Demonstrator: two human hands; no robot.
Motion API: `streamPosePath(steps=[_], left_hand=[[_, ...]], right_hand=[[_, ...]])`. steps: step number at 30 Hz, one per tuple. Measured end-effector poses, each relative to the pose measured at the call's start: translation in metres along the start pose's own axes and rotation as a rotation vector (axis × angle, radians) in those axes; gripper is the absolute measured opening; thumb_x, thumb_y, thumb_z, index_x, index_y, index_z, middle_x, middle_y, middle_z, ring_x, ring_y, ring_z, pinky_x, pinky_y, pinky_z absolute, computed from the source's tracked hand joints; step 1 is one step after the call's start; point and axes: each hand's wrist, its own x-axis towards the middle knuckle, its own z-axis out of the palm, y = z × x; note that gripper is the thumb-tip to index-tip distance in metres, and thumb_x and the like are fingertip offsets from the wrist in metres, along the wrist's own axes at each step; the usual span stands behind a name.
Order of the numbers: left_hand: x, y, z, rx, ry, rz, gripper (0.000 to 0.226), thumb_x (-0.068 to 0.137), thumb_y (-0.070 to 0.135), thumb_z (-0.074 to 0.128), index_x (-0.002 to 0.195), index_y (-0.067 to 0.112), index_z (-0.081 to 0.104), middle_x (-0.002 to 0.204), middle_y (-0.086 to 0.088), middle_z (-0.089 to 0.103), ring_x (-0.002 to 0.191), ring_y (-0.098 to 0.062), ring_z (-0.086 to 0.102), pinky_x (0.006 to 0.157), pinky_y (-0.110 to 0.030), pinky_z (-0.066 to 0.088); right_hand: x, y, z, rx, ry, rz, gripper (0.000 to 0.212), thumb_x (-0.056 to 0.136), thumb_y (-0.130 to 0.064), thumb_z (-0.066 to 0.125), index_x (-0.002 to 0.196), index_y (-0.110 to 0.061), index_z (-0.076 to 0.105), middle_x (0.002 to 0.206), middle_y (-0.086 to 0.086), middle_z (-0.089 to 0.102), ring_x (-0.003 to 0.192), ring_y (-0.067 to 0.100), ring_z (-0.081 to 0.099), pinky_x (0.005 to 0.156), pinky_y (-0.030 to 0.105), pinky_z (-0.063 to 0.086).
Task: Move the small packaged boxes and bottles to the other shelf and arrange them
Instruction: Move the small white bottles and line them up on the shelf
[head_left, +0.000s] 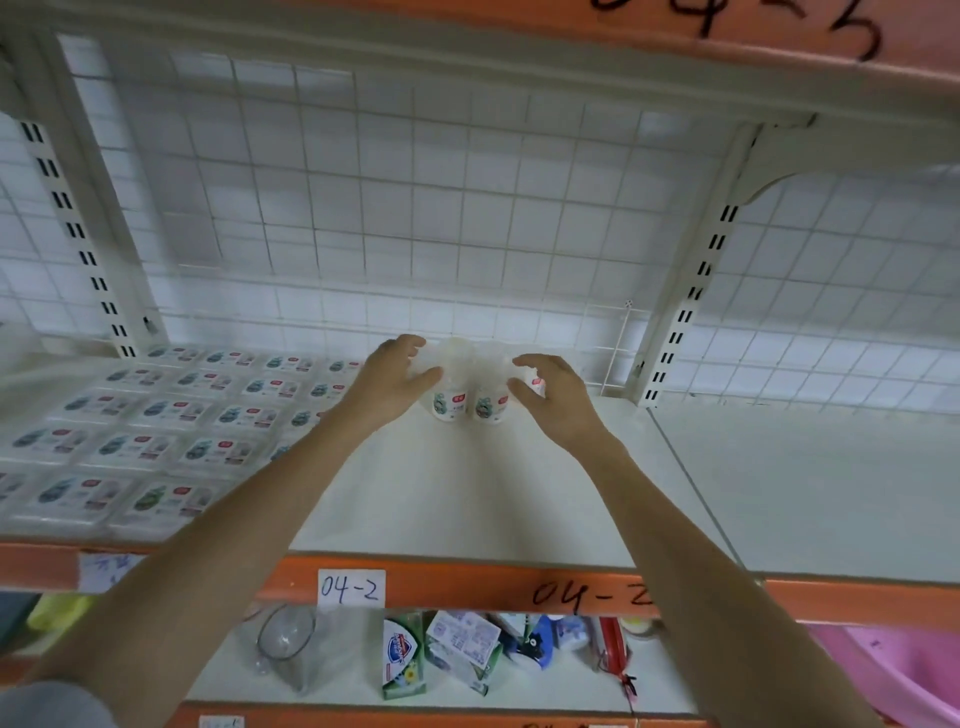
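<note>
Upright white bottles stand clustered right of the flat boxes, left hand and right hand loosely cupping their sides.

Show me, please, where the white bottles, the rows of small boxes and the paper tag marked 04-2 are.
white bottles (470, 402): head view, on the printed label fronts.
small boxes (156, 444): head view, on one box top mid-row.
paper tag (351, 588): head view, on its handwritten middle.

Two bare forearms reach from the bottom corners of the frame toward its centre. The left hand and right hand face each other with fingers loosely curved, palms turned inward, slightly apart.
</note>
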Motion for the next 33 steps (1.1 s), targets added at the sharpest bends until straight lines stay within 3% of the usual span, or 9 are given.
streamPosePath(steps=[5,9,13,17,19,22,25,30,33], left_hand=[[-0.078,0.002,-0.035,0.624,0.015,0.264,0.047,0.089,0.040,0.052,0.127,0.012,0.049,0.124,-0.010,0.055,0.113,-0.028,0.052,0.091,-0.041,0.044],[-0.160,0.007,-0.046,0.760,-0.005,0.284,0.049,0.079,0.047,0.042,0.102,0.010,0.065,0.092,-0.009,0.067,0.079,-0.028,0.066,0.064,-0.039,0.055],[-0.248,0.006,-0.056,0.787,-0.014,0.185,0.047,0.077,0.046,0.039,0.096,0.013,0.067,0.086,-0.004,0.068,0.073,-0.023,0.067,0.058,-0.030,0.053],[-0.328,-0.013,-0.085,0.826,-0.045,0.028,0.047,0.076,0.047,0.039,0.098,0.015,0.066,0.086,-0.002,0.067,0.071,-0.022,0.067,0.055,-0.028,0.053],[-0.364,-0.029,-0.109,0.843,-0.040,-0.077,0.047,0.075,0.046,0.042,0.100,0.014,0.066,0.086,-0.003,0.067,0.070,-0.022,0.066,0.056,-0.030,0.054],[-0.415,-0.051,-0.158,0.863,0.030,-0.235,0.040,0.071,0.037,0.065,0.103,0.013,0.065,0.092,-0.005,0.069,0.077,-0.025,0.068,0.058,-0.035,0.056],[-0.457,-0.068,-0.214,0.896,0.084,-0.385,0.048,0.063,0.029,0.080,0.106,0.012,0.066,0.097,-0.008,0.069,0.084,-0.027,0.068,0.060,-0.037,0.055],[-0.522,-0.108,-0.300,0.809,0.301,-0.581,0.038,0.072,0.022,0.075,0.108,0.013,0.065,0.104,-0.009,0.067,0.095,-0.031,0.064,0.070,-0.039,0.052],[-0.550,-0.147,-0.353,0.829,0.327,-0.634,0.037,0.077,0.034,0.061,0.112,0.021,0.063,0.110,-0.002,0.064,0.103,-0.025,0.060,0.078,-0.034,0.049]], right_hand=[[-0.090,0.011,-0.026,-0.303,-0.054,-0.153,0.041,0.092,-0.040,0.052,0.127,-0.018,0.052,0.128,0.001,0.055,0.119,0.022,0.048,0.096,0.034,0.041],[-0.161,0.012,-0.024,-0.429,-0.141,-0.192,0.064,0.081,-0.059,0.025,0.124,-0.022,0.054,0.125,-0.003,0.057,0.112,0.022,0.053,0.090,0.035,0.044],[-0.216,0.006,-0.006,-0.455,-0.152,-0.282,0.047,0.083,-0.052,0.036,0.107,-0.021,0.064,0.104,-0.002,0.067,0.093,0.023,0.064,0.073,0.037,0.053],[-0.250,-0.024,0.030,-0.401,-0.258,-0.357,0.046,0.085,-0.050,0.039,0.108,-0.019,0.064,0.105,0.002,0.067,0.093,0.027,0.064,0.073,0.037,0.054],[-0.261,-0.051,0.053,-0.365,-0.317,-0.408,0.055,0.085,-0.055,0.033,0.113,-0.018,0.062,0.111,0.004,0.065,0.099,0.027,0.062,0.078,0.037,0.052],[-0.273,-0.097,0.091,-0.298,-0.382,-0.496,0.064,0.080,-0.057,0.026,0.119,-0.018,0.060,0.118,0.003,0.063,0.108,0.027,0.058,0.085,0.040,0.048],[-0.274,-0.149,0.133,-0.249,-0.448,-0.601,0.068,0.079,-0.059,0.023,0.124,-0.019,0.055,0.124,0.001,0.058,0.115,0.025,0.052,0.094,0.038,0.043],[-0.271,-0.242,0.219,-0.186,-0.515,-0.723,0.072,0.076,-0.061,0.017,0.131,-0.026,0.047,0.131,-0.008,0.051,0.121,0.016,0.045,0.097,0.029,0.036],[-0.271,-0.299,0.270,-0.149,-0.529,-0.779,0.049,0.089,-0.049,0.035,0.130,-0.024,0.047,0.127,-0.008,0.052,0.119,0.015,0.046,0.095,0.026,0.037]])
